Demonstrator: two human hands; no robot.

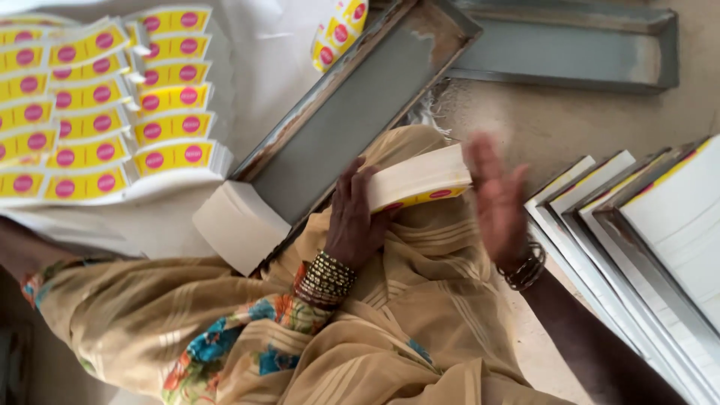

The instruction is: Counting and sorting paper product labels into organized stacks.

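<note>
A: Nearest is the lap, tan cloth (pixel 390 330) with a floral patch, bangles on both wrists above it.

B: And the hands?

A: The left hand (pixel 351 217) grips the near end of a stack (pixel 420 180) of flat cards, white on the edges with a yellow face underneath; its fingers wrap the end. The right hand (pixel 496 199) is blurred, fingers spread wide and flat against the far end, not closed on it.

B: What could slip?

A: I'd judge the stack could fan out or shed cards from the right end, since only a flat palm backs it there. A loose grip on the left would let it sag into the lap.

B: Room around?

A: Tight. Just past the left fingers runs the rim of a grey tray (pixel 352 112), with a white block (pixel 240 225) leaning at its near corner. Beyond the right fingers, more trays (pixel 637 247) lie edge to edge. Further left, rows of yellow labels (pixel 105 105) are laid out. Open floor (pixel 517 112) shows only above the right fingertips.
</note>
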